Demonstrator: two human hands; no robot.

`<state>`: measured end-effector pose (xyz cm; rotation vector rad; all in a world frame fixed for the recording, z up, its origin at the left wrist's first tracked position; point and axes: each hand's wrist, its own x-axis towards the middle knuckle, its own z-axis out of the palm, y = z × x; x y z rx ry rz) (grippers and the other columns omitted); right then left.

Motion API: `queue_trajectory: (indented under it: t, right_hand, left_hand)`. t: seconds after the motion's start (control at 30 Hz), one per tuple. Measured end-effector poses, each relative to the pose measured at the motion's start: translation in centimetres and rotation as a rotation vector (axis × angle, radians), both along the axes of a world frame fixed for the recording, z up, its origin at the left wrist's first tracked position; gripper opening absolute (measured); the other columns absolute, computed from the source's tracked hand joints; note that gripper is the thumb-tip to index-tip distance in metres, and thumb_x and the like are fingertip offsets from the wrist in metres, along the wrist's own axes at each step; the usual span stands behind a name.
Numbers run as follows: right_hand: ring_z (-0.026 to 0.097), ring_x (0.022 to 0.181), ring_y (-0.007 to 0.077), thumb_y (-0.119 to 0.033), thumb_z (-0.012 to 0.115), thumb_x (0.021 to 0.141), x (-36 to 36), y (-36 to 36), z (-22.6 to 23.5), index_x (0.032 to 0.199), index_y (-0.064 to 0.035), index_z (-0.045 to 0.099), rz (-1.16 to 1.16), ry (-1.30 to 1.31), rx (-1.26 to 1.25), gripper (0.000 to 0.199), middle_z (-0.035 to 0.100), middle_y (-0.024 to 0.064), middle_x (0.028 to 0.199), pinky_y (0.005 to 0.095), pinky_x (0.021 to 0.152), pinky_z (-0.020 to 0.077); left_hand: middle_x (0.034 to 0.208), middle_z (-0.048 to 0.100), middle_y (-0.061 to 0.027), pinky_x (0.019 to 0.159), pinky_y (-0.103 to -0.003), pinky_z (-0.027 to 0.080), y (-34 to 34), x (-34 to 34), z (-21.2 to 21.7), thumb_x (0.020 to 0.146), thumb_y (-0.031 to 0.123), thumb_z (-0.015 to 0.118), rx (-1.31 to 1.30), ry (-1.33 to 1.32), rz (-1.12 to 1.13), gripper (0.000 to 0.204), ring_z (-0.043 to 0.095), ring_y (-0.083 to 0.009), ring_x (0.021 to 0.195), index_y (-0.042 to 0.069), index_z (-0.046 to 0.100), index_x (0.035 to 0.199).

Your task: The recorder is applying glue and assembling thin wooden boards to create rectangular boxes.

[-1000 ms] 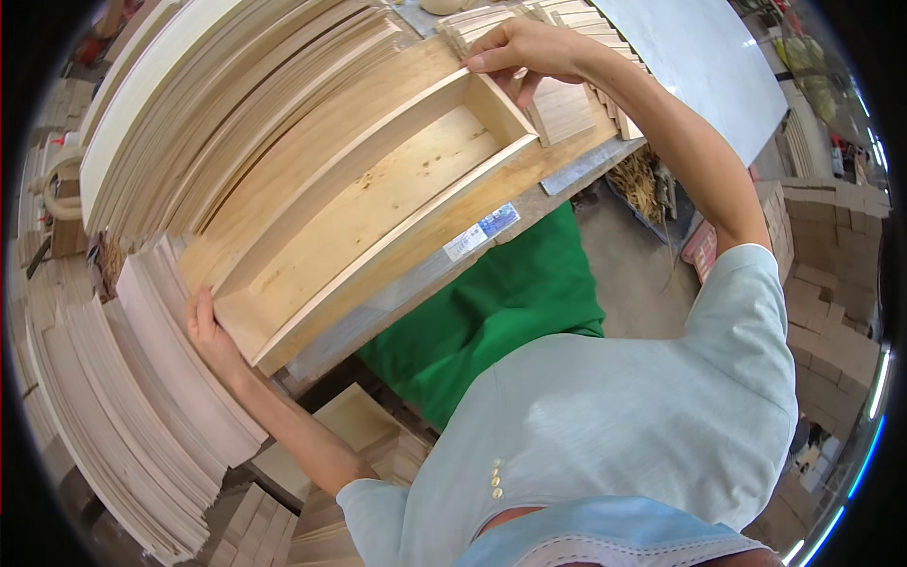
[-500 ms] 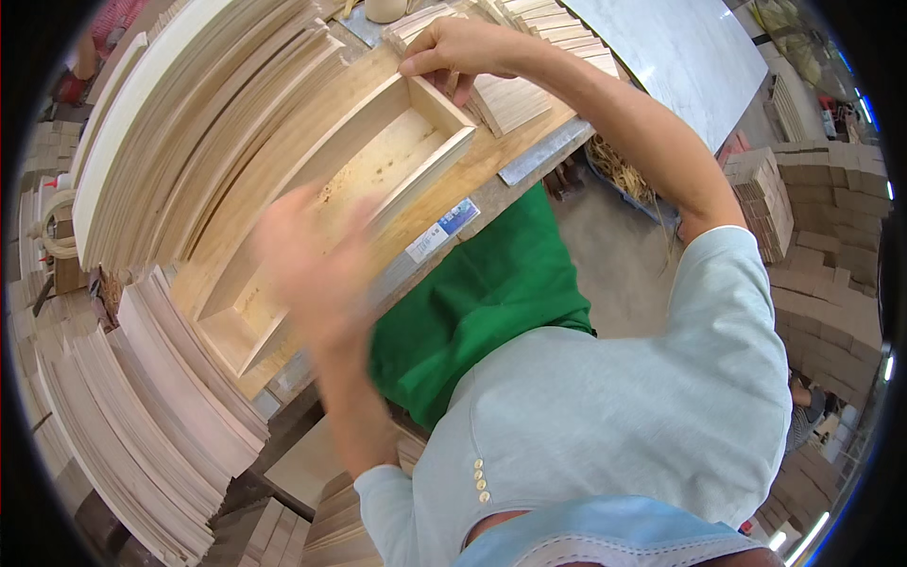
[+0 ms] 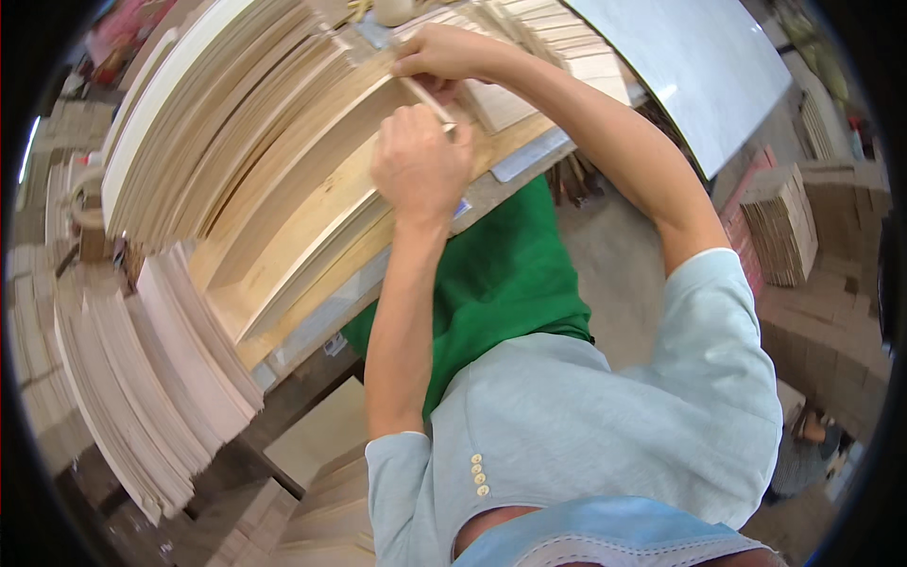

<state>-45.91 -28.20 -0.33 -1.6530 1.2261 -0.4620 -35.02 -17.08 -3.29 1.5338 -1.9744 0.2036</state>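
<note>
A long, pale wooden frame (image 3: 312, 250) with upright sides lies along the wooden worktop. My right hand (image 3: 453, 55) is closed on the far corner of its right end, fingers bent around the short end board. Over the near corner of that same end, my left hand (image 3: 416, 168) is closed on the frame, hiding the joint and much of the near side there. Thin wooden boards (image 3: 501, 104) lie just right of my right hand.
Long wooden strips (image 3: 227, 113) stand stacked behind the frame. More pale boards (image 3: 161, 369) are piled at the left. A light sheet-topped surface (image 3: 699, 76) lies at the far right, with stacked cardboard (image 3: 779, 227) beyond. A green cloth (image 3: 510, 274) covers my lap.
My left hand has moved right and away from me, from above the frame's middle to its right end, and has closed there. My right hand stays at the far corner.
</note>
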Motion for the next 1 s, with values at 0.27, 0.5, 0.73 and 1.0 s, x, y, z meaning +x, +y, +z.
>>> queue_trajectory:
  t: [0.27,0.5,0.73,1.0]
  right_hand:
    - [0.054,0.095,0.0191,-0.041,0.056,0.091,-0.9,1.6,-1.9,0.121,-0.0048,0.053,0.127,0.072,-0.354,0.047,0.055,0.012,0.106,0.0314,0.08,0.0472]
    - [0.019,0.139,0.0335,-0.054,0.079,0.054,1.1,5.1,1.1,0.147,-0.014,0.019,0.548,0.714,-0.836,0.118,0.022,0.0172,0.149,0.0433,0.114,0.0249]
    - [0.034,0.128,0.0317,-0.021,0.078,0.056,2.7,4.9,1.6,0.144,-0.0106,0.026,0.552,0.531,-0.746,0.102,0.033,0.0151,0.139,0.0432,0.109,0.0319]
    - [0.035,0.126,0.035,-0.015,0.074,0.057,2.6,5.8,1.4,0.142,-0.0102,0.031,0.53,0.459,-0.723,0.096,0.035,0.017,0.137,0.0411,0.107,0.0352]
  left_hand:
    - [0.128,0.046,-0.0169,0.1,-0.042,0.036,4.8,9.8,3.7,0.06,0.037,0.081,0.115,0.05,-0.151,0.084,0.041,-0.0331,0.121,0.005,0.045,0.129]
    - [0.146,0.03,-0.0161,0.109,-0.049,0.023,8.3,27.8,6.2,0.049,0.024,0.088,0.566,-0.162,0.11,0.11,0.027,-0.0357,0.135,0.009,0.03,0.142]
    - [0.135,0.037,-0.015,0.108,-0.039,0.031,7.4,28.6,6.7,0.051,0.014,0.085,0.714,0.044,0.049,0.106,0.034,-0.0341,0.127,0.009,0.03,0.142]
    - [0.134,0.037,-0.0158,0.106,-0.039,0.032,7.5,28.5,6.9,0.049,0.012,0.085,0.675,0.038,0.047,0.105,0.035,-0.0332,0.125,0.009,0.034,0.141]
